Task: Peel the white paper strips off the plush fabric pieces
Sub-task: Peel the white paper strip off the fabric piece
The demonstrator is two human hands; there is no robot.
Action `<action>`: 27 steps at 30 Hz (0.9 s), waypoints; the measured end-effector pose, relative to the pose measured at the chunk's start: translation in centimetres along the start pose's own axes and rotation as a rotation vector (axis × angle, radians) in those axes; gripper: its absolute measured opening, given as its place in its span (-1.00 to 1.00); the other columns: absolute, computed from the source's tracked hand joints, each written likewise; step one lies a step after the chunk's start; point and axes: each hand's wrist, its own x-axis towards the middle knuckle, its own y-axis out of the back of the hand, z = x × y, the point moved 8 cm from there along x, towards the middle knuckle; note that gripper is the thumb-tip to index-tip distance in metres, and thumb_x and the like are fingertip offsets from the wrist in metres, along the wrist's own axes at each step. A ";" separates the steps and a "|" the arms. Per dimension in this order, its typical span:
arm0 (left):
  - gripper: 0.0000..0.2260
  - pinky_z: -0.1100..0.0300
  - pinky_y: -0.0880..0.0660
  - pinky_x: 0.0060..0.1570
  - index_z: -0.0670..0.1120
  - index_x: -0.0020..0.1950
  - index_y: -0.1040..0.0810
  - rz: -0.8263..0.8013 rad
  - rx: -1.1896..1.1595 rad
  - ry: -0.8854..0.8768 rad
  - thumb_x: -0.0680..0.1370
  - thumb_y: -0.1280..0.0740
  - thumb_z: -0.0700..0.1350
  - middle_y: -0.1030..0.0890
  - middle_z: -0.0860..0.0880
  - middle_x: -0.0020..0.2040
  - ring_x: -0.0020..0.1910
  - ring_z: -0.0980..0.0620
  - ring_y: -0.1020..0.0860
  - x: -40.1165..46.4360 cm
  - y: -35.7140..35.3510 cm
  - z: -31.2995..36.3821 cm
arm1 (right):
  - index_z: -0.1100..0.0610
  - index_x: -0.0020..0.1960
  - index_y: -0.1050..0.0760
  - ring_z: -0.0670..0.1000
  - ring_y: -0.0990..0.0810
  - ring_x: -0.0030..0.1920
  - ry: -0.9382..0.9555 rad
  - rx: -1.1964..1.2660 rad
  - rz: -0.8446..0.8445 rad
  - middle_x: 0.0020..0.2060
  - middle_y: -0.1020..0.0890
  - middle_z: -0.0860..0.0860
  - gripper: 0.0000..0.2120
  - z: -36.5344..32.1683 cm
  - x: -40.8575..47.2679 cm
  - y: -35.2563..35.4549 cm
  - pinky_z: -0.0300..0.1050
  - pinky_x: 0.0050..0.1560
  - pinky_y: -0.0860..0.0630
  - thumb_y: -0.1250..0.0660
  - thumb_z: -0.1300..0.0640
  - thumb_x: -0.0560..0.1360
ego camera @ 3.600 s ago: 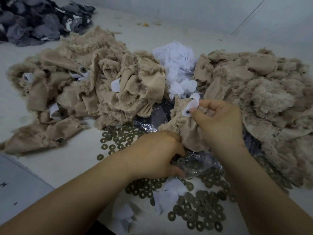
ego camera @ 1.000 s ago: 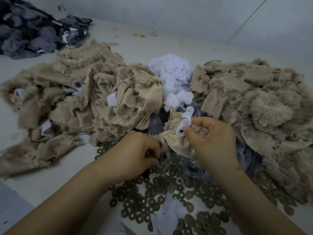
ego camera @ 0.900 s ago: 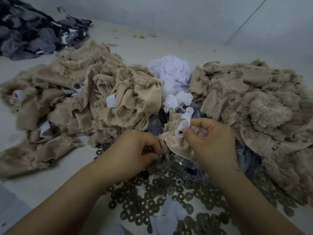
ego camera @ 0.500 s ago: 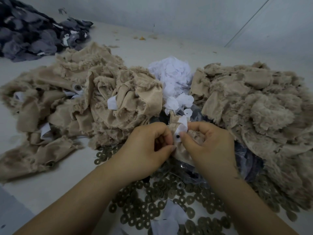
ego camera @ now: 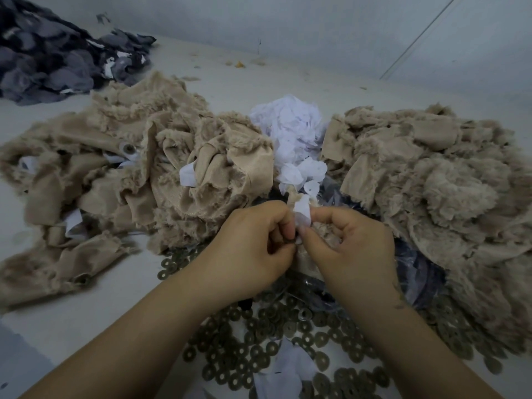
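A pale, off-white counter (ego camera: 288, 82) runs back to a plain grey-white wall (ego camera: 288, 21), and the light over both is dim, cool and even. A thin dark line (ego camera: 417, 38) slants up the wall at the right. A few small orange-yellow scraps (ego camera: 238, 64) and bits of fluff lie on the counter close to the foot of the wall.

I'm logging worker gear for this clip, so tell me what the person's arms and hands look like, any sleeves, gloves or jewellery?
Both forearms are bare to the frame edge: no sleeves show. The left hand and right hand wear no gloves, and no rings, watch or bracelets are visible. Small dark marks sit on the right forearm near the wrist.
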 end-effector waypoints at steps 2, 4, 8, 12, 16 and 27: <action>-0.84 0.42 -0.38 -0.42 -0.05 -0.19 -0.51 0.003 -0.042 0.036 0.48 -0.44 -0.27 -0.56 0.03 -0.38 -0.46 0.18 -0.49 0.0 0.0 -0.4 | 0.01 -0.09 -0.73 -0.15 -0.64 -0.25 -0.005 0.005 -0.003 -0.30 -0.70 -0.13 -0.92 0.0 0.0 0.1 -0.25 -0.27 -0.56 -0.52 0.15 0.42; -0.85 0.36 -0.45 -0.41 -0.05 -0.20 -0.53 -0.001 -0.139 0.091 0.50 -0.43 -0.24 -0.61 0.03 -0.40 -0.47 0.17 -0.54 0.1 0.0 -0.9 | 0.01 -0.09 -0.73 -0.15 -0.65 -0.26 -0.015 0.013 -0.016 -0.30 -0.71 -0.13 -0.92 0.0 0.0 0.0 -0.22 -0.26 -0.57 -0.52 0.15 0.42; -0.89 0.20 -0.55 -0.43 -0.11 -0.21 -0.58 0.033 -0.295 0.203 0.48 -0.47 -0.23 -0.64 -0.05 -0.43 -0.45 -0.04 -0.62 0.0 0.2 -1.7 | 0.05 -0.05 -0.74 -0.18 -0.66 -0.24 -0.040 0.031 -0.037 -0.26 -0.71 -0.14 -0.89 0.1 0.1 -0.2 -0.19 -0.21 -0.61 -0.51 0.12 0.43; -0.89 0.16 -0.56 -0.46 -0.13 -0.21 -0.65 0.145 -0.398 0.255 0.37 -0.56 -0.24 -0.64 -0.13 -0.38 -0.43 -0.12 -0.60 -0.1 0.9 -2.0 | 0.07 -0.04 -0.74 -0.20 -0.66 -0.23 -0.061 0.059 -0.049 -0.24 -0.71 -0.15 -0.89 0.3 0.1 -0.3 -0.25 -0.20 -0.61 -0.51 0.13 0.43; -0.82 0.23 -0.57 -0.32 -0.03 -0.21 -0.71 0.276 -0.218 0.057 0.32 -0.59 -0.28 -0.66 0.02 -0.27 -0.32 0.05 -0.60 -0.2 1.7 -0.1 | 0.04 -0.09 -0.72 -0.19 -0.67 -0.23 -0.082 0.114 -0.057 -0.27 -0.71 -0.17 -0.91 0.5 0.1 -0.3 -0.35 -0.24 -0.58 -0.52 0.18 0.43; -0.93 0.40 -0.52 -0.10 -0.16 -0.12 -0.72 0.359 0.091 -0.228 0.42 -0.49 -0.22 -0.68 -0.01 -0.20 -0.19 0.19 -0.59 -0.9 0.8 1.3 | 0.10 -0.10 -0.71 -0.02 -0.73 -0.19 -0.246 0.375 -0.109 -0.24 -0.75 -0.01 -0.95 1.7 -0.1 -0.9 0.01 -0.11 -0.69 -0.49 0.13 0.47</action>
